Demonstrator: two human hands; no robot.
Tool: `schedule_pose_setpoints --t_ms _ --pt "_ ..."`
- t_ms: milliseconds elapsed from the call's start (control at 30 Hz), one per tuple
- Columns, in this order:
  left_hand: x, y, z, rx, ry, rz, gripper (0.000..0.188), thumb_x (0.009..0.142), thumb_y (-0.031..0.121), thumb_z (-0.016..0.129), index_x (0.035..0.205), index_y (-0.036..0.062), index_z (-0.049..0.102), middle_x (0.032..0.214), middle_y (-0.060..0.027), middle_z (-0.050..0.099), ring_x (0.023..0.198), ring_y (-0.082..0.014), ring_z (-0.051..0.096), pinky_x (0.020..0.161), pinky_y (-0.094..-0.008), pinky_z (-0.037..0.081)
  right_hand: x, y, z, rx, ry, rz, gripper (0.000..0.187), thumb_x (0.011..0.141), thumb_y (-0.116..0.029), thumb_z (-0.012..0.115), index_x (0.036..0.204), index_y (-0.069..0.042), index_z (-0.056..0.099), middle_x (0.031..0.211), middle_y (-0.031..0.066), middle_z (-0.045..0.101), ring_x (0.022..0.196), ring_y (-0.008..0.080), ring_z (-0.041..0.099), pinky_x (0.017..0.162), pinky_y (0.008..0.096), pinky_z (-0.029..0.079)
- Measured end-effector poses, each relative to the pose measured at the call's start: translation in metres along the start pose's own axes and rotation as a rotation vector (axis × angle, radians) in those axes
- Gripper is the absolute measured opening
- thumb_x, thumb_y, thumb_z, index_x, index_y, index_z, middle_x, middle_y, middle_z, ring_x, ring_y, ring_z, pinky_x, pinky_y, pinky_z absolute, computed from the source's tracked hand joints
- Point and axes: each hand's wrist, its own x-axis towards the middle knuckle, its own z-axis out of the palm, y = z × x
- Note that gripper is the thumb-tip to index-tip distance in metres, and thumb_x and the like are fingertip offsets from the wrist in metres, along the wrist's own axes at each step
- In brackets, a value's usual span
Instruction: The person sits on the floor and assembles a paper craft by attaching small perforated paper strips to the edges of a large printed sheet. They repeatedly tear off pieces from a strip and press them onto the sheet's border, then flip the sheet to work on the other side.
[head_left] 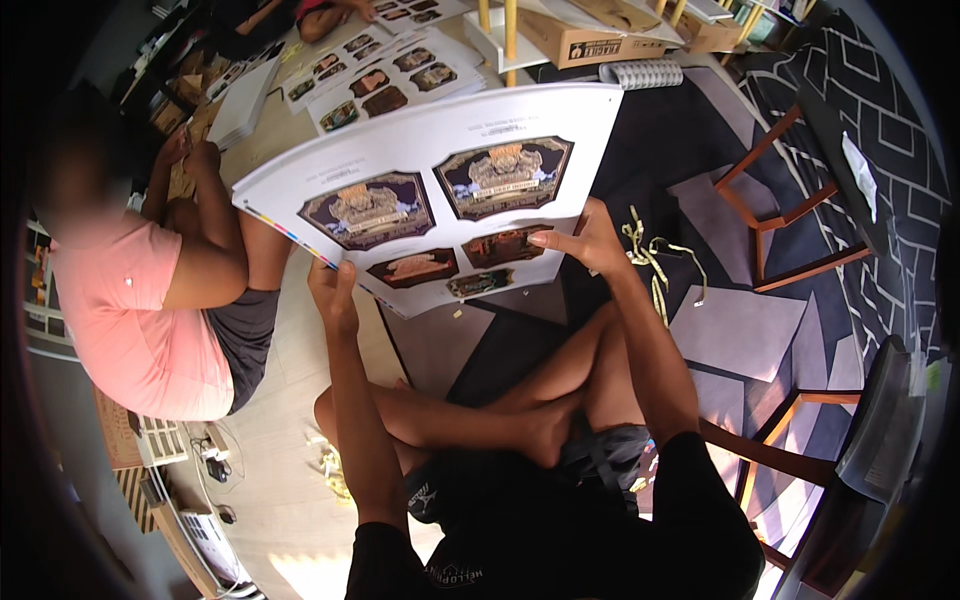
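Held up in front of me is a large white printed sheet (410, 170), seemingly a stack of several, bearing dark ornate label designs. My left hand (335, 290) grips its lower left edge, with the thumb on the front. At the lower right edge, my right hand (585, 243) pinches it, thumb lying across the print and fingers behind. The sheet tilts, its right side higher than its left. A strip of coloured squares runs along the left edge. What lies directly behind the sheet is hidden.
A person in a pink shirt (150, 320) sits at my left. More printed sheets (385, 75) lie on the floor ahead, near a cardboard box (600, 45). Yellow straps (655, 265) lie on the dark patterned rug (720, 340). Wooden chairs (770, 225) stand at the right.
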Motion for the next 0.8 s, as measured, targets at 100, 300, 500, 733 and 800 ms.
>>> schedule_pose_setpoints --t_ms 100,300,500,733,800 --pt "-0.001 0.011 0.023 -0.003 0.128 0.034 0.066 0.095 0.035 0.065 0.139 -0.0094 0.045 0.130 -0.0158 0.058 0.123 -0.0252 0.054 0.107 -0.0392 0.038 -0.005 -0.005 0.009 -0.040 0.082 -0.064 0.048 0.076 -0.012 0.089 0.117 0.002 0.066 0.109 0.0097 0.072 0.100 0.0154 0.065 0.091 0.0327 0.052" --pt "-0.016 0.011 -0.003 -0.065 0.026 -0.008 0.071 0.090 0.037 0.070 0.138 -0.0080 0.044 0.130 -0.0159 0.055 0.119 -0.0244 0.053 0.106 -0.0396 0.037 -0.025 -0.009 0.008 0.156 0.136 -0.080 0.047 0.080 -0.015 0.087 0.119 0.002 0.065 0.110 0.0093 0.072 0.100 0.0159 0.065 0.092 0.0332 0.051" --pt "-0.029 0.015 -0.003 -0.080 0.080 -0.009 0.070 0.088 0.041 0.074 0.132 -0.0080 0.049 0.123 -0.0142 0.058 0.114 -0.0235 0.055 0.104 -0.0381 0.039 -0.045 -0.010 0.020 -0.090 0.237 -0.088 0.051 0.078 -0.016 0.088 0.118 0.003 0.062 0.102 0.0104 0.072 0.099 0.0151 0.065 0.092 0.0336 0.051" --pt "-0.057 0.028 0.028 0.134 0.431 0.135 0.062 0.092 0.018 0.073 0.139 -0.0091 0.042 0.135 -0.0204 0.053 0.124 -0.0260 0.052 0.107 -0.0398 0.041 -0.078 0.017 0.061 -0.283 0.695 -0.290 0.052 0.086 -0.019 0.081 0.125 0.007 0.057 0.114 0.0176 0.068 0.106 0.0209 0.064 0.093 0.0335 0.049" --pt "-0.073 0.026 0.042 0.196 0.559 0.059 0.056 0.095 0.011 0.069 0.140 -0.0099 0.042 0.137 -0.0225 0.052 0.128 -0.0265 0.051 0.109 -0.0384 0.042 -0.086 0.017 0.069 -0.209 0.715 -0.268 0.051 0.088 -0.019 0.079 0.126 0.007 0.058 0.112 0.0173 0.069 0.104 0.0204 0.065 0.092 0.0331 0.050"
